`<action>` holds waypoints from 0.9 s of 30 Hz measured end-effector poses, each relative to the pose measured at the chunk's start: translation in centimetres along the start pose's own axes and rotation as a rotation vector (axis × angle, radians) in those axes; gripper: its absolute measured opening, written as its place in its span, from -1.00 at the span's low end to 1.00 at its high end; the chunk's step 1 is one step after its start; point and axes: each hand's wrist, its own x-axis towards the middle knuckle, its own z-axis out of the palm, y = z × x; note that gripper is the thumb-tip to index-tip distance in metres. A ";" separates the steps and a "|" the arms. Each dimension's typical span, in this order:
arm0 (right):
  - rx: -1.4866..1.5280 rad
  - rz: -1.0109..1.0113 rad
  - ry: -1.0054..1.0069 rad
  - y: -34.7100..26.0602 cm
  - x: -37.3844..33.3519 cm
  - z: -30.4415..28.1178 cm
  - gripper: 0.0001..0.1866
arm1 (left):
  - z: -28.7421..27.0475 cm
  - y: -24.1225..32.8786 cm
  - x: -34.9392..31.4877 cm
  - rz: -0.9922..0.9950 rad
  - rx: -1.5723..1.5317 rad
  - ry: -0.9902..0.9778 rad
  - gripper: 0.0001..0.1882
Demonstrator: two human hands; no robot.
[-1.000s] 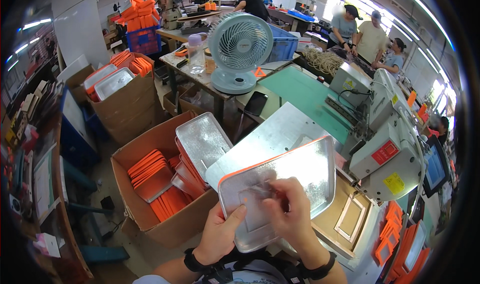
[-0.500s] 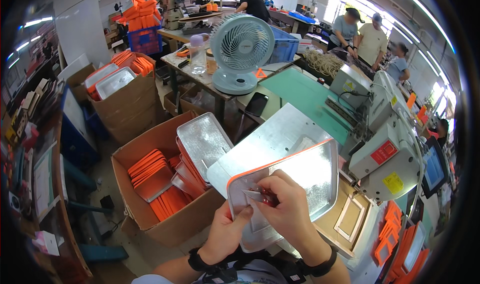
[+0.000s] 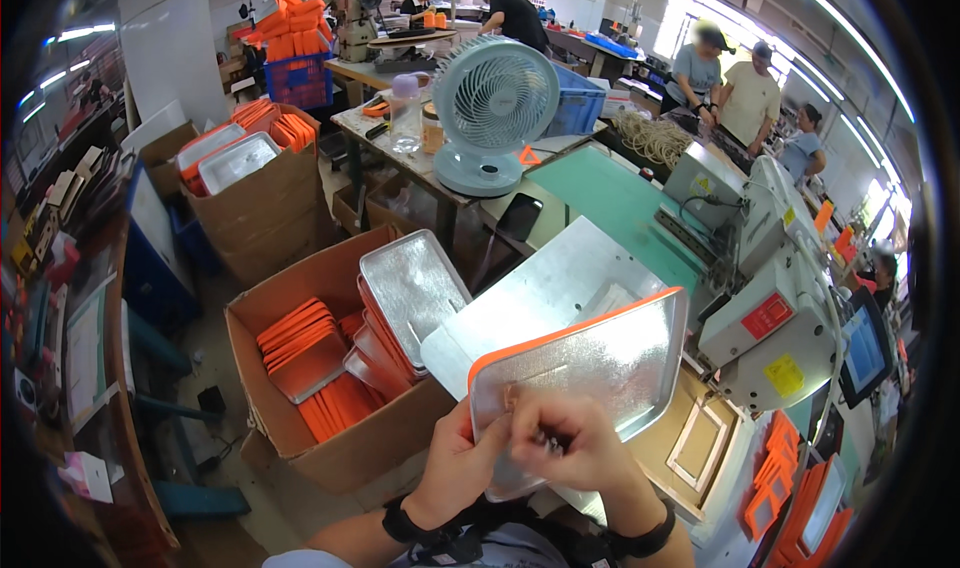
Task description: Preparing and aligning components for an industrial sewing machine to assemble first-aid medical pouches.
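I see my left hand [image 3: 462, 460] and right hand [image 3: 570, 440] each with grip clamped on the silver orange-edged panel's [image 3: 600, 363] lower edge; it tilts up beyond them.

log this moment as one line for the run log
left hand: holds panel edge | right hand: pinching small part on panel | panel: silver, orange rim, tilted | box: more panels, at left | sewing machine: at right

A pale fan [image 3: 494, 113] stands on the table [image 3: 400, 158], a cardboard box [image 3: 330, 448] of orange panels below it.
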 end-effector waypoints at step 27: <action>-1.000 -0.509 0.358 0.5 1.4 -2.5 -0.65 | 0.3 1.5 0.8 -0.105 -0.360 0.032 -0.71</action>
